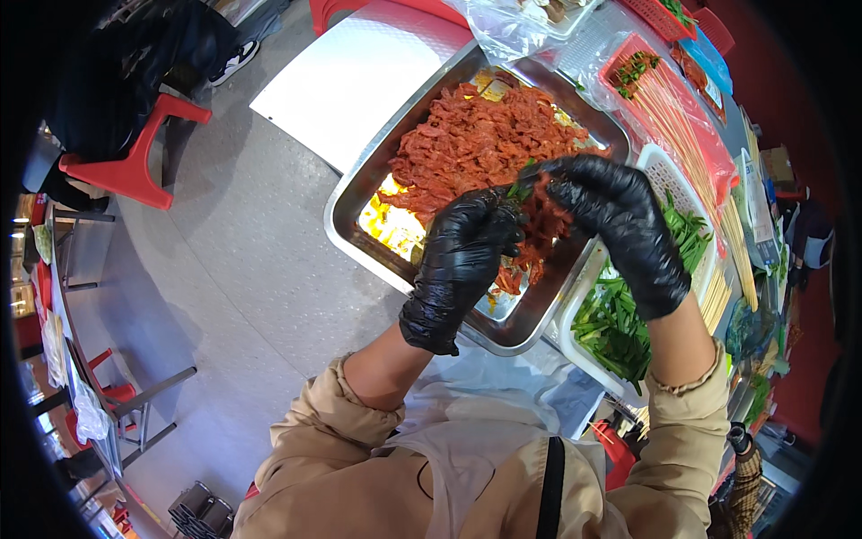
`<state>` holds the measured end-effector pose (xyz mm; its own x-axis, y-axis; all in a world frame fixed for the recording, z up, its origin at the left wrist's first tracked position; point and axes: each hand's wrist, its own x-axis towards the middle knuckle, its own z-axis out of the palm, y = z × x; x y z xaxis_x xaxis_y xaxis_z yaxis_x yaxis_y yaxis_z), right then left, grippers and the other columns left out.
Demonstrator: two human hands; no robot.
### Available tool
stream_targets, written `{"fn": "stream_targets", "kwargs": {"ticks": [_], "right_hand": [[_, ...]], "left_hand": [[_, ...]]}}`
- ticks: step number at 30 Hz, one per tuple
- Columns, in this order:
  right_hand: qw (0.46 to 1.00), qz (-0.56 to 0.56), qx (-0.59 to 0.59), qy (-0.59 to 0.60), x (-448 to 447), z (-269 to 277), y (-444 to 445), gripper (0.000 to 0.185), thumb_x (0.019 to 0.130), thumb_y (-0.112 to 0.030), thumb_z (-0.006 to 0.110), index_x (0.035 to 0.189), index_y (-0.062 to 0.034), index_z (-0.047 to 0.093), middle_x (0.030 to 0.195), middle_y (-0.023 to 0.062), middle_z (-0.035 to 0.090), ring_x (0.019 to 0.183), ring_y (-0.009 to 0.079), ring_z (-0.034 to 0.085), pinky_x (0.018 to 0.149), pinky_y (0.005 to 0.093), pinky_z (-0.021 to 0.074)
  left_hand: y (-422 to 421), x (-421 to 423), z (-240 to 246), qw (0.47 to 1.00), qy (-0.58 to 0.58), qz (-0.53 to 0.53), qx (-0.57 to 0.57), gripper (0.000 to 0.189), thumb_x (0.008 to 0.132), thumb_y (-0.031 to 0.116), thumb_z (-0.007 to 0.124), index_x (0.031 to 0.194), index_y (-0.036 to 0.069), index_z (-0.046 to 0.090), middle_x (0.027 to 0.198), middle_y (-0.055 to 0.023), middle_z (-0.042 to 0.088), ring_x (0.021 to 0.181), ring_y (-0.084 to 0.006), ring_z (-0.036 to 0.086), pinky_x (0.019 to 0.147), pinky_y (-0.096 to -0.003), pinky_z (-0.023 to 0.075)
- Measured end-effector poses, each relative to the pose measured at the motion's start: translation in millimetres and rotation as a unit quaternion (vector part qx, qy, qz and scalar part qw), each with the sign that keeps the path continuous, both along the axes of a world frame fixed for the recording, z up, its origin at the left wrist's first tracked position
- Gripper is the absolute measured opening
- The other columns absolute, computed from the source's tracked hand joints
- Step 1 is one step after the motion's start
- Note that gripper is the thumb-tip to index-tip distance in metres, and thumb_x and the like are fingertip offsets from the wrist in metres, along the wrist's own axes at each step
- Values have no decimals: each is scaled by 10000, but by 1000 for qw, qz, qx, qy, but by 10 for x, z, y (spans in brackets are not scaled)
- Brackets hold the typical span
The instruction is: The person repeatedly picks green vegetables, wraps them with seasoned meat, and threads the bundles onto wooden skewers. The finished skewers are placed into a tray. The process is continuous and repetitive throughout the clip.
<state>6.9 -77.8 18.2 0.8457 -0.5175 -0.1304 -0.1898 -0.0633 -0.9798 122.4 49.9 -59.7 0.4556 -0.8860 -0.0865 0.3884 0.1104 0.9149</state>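
My left hand (pixel 468 259), in a black glove, is above the near side of a metal tray (pixel 377 269), its fingers closed around a bit of green leaf (pixel 520 191). Close against it, my black-gloved right hand (pixel 606 209) has its fingertips pinched on a strip of red meat (pixel 541 188). Whether a skewer is between the hands is hidden by the fingers. A heap of red marinated sliced meat (pixel 471 138) covers much of the tray, with oily orange liquid at its left side.
Cut green vegetables (pixel 609 320) fill a white container at the right. Beyond it stand a white perforated basket (pixel 663 162) and a red tray (pixel 623 54) with filled bamboo skewers (pixel 680 124). A white board (pixel 350 74) lies left of the metal tray. A red stool (pixel 145 162) is farther left, beside a person.
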Motion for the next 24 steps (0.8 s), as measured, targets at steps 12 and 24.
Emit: {"fn": "stream_targets", "kwargs": {"ticks": [12,24], "right_hand": [[997,-45,47,-29,-366,-7,219,338,831,29,533,1160,-47,515,1060,22,572,829,48,492,757,216,438],[987,4,-156,-32,-918,-31,180,273,886,-69,450,1139,0,527,1054,106,594,993,159,527,873,297,393]], "left_hand": [[-85,-353,50,994,-100,-49,-8,82,861,-11,487,899,0,559,738,-12,555,644,-91,538,594,-227,458],[-158,-605,265,986,-109,-119,38,162,800,-117,440,824,21,520,721,-11,502,649,-82,493,577,-239,437]]}}
